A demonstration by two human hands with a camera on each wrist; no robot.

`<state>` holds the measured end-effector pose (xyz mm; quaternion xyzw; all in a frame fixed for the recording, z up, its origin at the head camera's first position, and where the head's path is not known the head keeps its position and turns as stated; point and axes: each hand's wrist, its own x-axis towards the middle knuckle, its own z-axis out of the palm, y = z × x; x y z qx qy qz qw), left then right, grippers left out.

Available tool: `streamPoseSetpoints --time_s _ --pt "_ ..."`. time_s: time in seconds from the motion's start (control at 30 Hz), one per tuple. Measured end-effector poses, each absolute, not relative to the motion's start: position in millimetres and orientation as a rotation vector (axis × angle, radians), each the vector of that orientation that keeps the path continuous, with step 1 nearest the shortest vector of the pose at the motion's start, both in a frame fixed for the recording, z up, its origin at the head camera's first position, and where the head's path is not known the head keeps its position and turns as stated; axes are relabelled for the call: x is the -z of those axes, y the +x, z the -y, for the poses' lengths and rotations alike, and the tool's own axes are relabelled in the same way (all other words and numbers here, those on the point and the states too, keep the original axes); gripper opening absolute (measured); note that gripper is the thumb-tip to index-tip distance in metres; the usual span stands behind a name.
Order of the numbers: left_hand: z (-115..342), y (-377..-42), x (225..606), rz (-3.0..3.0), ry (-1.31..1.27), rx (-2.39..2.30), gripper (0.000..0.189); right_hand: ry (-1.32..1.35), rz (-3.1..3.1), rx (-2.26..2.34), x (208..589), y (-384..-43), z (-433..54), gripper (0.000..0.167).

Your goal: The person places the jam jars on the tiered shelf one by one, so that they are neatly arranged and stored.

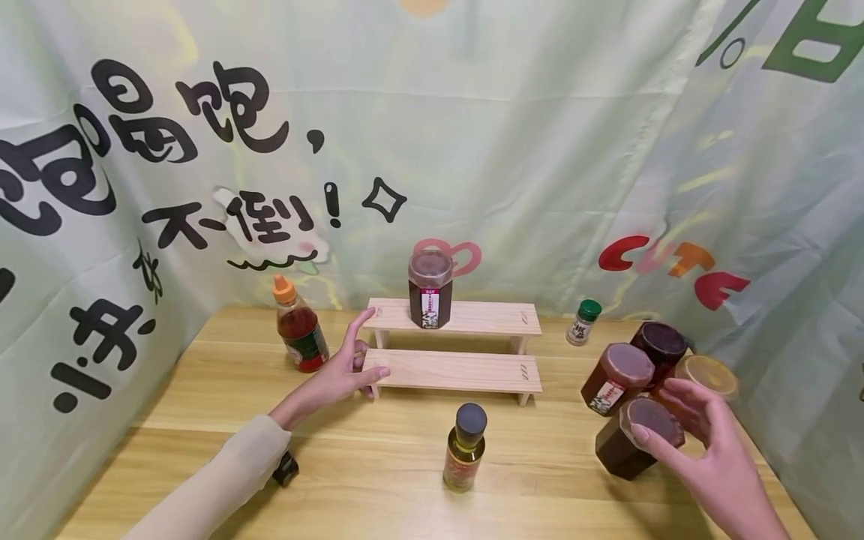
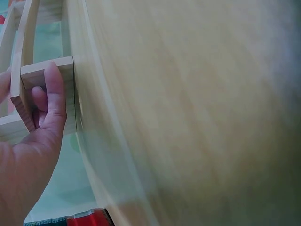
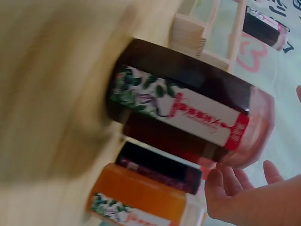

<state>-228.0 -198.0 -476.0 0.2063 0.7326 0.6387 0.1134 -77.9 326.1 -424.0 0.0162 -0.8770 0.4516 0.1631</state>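
Observation:
My left hand (image 1: pixel 340 371) grips the left end of the two-tier wooden shelf (image 1: pixel 459 373), thumb on the lower board and fingers curled under it; the left wrist view shows this hand (image 2: pixel 42 127) at the board's end. A dark jar (image 1: pixel 430 300) with a pale lid stands on the upper tier. At the right, my right hand (image 1: pixel 709 442) is spread around the lid of the front dark jar (image 1: pixel 624 450), its fingers loosely bent. In the right wrist view this jar (image 3: pixel 178 103) carries a flowered label, with fingertips (image 3: pixel 216 181) right at its lid.
Behind the front jar stand a red-brown jar (image 1: pixel 610 386), a darker jar (image 1: pixel 658 345) and an amber jar (image 1: pixel 709 375). A green-capped shaker (image 1: pixel 583 322) stands behind them. A sauce bottle (image 1: pixel 300 334) is left of the shelf; a black-capped bottle (image 1: pixel 464 454) stands in front.

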Motion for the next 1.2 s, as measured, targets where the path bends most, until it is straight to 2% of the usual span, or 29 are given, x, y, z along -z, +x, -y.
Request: streamPoseSetpoints --time_s 0.3,0.53,0.77,1.2 --pt "197.8 -228.7 478.6 -2.177 0.599 -1.864 0.111 0.061 2.574 -1.319 447.4 -76.4 -335.1 0.094" --pt "196.3 -227.9 477.2 -2.165 0.612 -1.868 0.110 0.120 2.537 -1.457 462.2 -75.2 -336.2 0.092" --pt "198.9 -227.9 477.2 -2.173 0.603 -1.866 0.111 0.012 2.580 -1.490 470.9 -77.1 -333.1 0.094" --pt "200.2 -229.0 479.5 -2.185 0.615 -1.856 0.110 -0.033 2.589 -1.417 467.1 -78.3 -327.7 0.090"
